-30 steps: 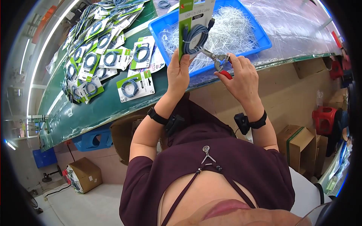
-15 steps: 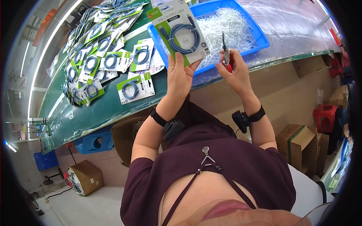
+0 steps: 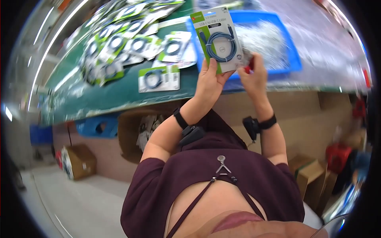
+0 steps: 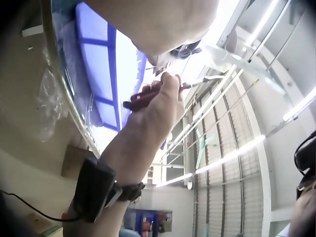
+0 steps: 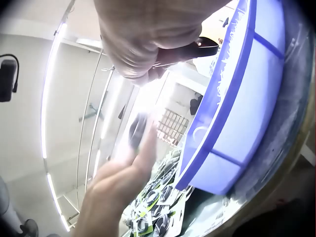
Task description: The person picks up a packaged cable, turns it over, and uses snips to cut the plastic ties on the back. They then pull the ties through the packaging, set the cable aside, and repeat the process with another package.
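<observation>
My left hand [image 3: 212, 81] holds a carded USB-C cable [image 3: 222, 45] by its lower edge, thumb on the printed front. The green-and-white card faces me with the blue-grey cable coiled on it, a tie visible at the top and the bottom of the coil. Close beside the card's lower right corner, my right hand [image 3: 256, 77] grips red-handled snips [image 3: 249, 68]. Their blades are mostly hidden in the head view. From the left wrist view, the right fingers wrap the red handles [image 4: 143, 98]. In the right wrist view the left hand and card are blurred.
Behind the hands stands a blue tray [image 3: 295, 59] with a heap of thin white strips [image 3: 270, 43]. Many carded cables [image 3: 115, 41] lie piled on the green table at left. One carded cable [image 3: 170, 78] lies apart near the front edge. An open carton [image 3: 129, 135] stands below.
The card turned from edge-on beside the snips to facing me, then became more upright. The snips came away from it, and the right hand is now close to its corner. The head view shifted.
</observation>
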The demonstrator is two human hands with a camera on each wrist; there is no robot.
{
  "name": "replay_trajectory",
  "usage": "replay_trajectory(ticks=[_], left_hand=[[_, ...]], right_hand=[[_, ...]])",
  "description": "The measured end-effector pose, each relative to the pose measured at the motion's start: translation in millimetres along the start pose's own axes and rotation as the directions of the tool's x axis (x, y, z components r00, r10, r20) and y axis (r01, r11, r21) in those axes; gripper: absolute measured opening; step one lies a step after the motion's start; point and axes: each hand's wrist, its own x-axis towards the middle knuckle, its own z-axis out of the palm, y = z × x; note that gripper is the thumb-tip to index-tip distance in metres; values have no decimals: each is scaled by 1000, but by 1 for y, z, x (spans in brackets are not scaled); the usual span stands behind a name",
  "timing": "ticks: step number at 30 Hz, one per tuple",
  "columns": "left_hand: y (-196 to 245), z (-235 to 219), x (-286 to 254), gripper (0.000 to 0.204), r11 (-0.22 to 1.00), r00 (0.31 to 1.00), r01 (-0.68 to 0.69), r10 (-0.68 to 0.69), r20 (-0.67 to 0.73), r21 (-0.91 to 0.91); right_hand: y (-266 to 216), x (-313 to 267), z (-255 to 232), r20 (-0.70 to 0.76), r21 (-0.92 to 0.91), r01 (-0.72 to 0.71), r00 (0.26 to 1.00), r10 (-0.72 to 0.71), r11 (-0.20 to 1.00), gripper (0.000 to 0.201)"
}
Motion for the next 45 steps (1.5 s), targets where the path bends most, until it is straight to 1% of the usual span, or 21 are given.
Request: replay_trajectory(ticks=[4, 7, 9, 10, 13, 15, 16, 19, 21, 25, 27, 28, 30, 31, 34, 39, 40, 41, 42, 43, 45], left_hand=[[78, -39, -20, 31, 956, 949, -293, 288, -129, -17], [136, -71, -87, 34, 944, 946, -254, 288, -147, 210], [157, -113, -142, 33, 873, 869, -230, 383, -313, 429], [165, -135, -174, 33, 792, 804, -192, 466, -370, 580], [177, -220, -277, 42, 462, 624, 171, 632, -458, 870], [177, -263, -327, 47, 145, 629, 417, 666, -400, 897], [172, -276, -334, 47, 152, 634, 416, 659, -406, 897], [167, -279, -325, 46, -293, 647, 567, 737, -196, 770], [189, -223, -264, 40, -173, 656, 367, 745, -122, 914], [201, -184, -146, 39, -390, 867, 23, 467, 176, 920], [193, -181, -86, 38, -576, 844, -231, 283, 456, 784], [190, -187, -62, 38, -571, 841, -246, 276, 465, 783], [183, -200, -26, 38, -878, 812, -252, 38, 583, 408], [184, -199, -17, 38, -873, 805, -267, 30, 592, 407], [198, -195, -1, 37, -728, 988, -154, -102, 116, 669], [203, -157, -13, 35, -391, 962, -95, 202, 186, 915], [192, -155, -9, 34, 137, 983, -61, 182, 35, 989], [179, -152, -4, 32, 624, 993, 21, 78, -88, 781], [165, -148, 3, 31, 926, 986, 133, -86, -144, 353], [150, -132, 7, 31, 922, 986, 148, -110, -124, 357], [112, -88, 9, 36, 990, 988, 142, -141, 59, -19]], right_hand=[[34, 23, -13, -16, -225, 153, 987, -161, 962, 24], [57, 44, -26, 56, -362, -28, 997, 51, 932, 30], [95, 52, -37, 97, -226, -142, 981, 167, 964, 39], [85, 52, -30, 124, -216, -130, 979, 159, 968, 39], [42, 33, -30, 52, 503, -305, 945, 324, 808, 52], [36, 28, -28, 88, 525, -318, 943, 321, 789, 55], [34, 27, -24, 123, 563, -324, 942, 311, 760, 57], [16, 22, -19, 171, 573, -331, 943, 285, 750, 60], [5, 20, -18, 233, 539, -342, 939, 254, 770, 59], [31, 17, -20, 384, 592, -436, 892, 239, 678, 62], [32, 12, -21, 390, 578, -429, 892, 227, 694, 62], [31, 10, -22, 409, 566, -429, 888, 212, 704, 63], [26, 5, -29, 414, 550, -425, 886, 206, 719, 63], [22, 3, -33, 410, 513, -414, 888, 209, 752, 65], [11, 0, -44, 385, 438, -396, 894, 230, 807, 70], [12, -1, -47, 355, 454, -418, 895, 271, 787, 61], [13, 0, -44, 372, 408, -415, 889, 267, 813, 61], [10, 2, -41, 387, 359, -410, 883, 266, 839, 60], [4, -1, -37, 409, 228, -360, 879, 247, 905, 56], [-9, -3, -29, 429, 89, -302, 872, 238, 949, 53], [-14, -12, -12, 407, 5, -22, 913, 18, 1000, 56]])
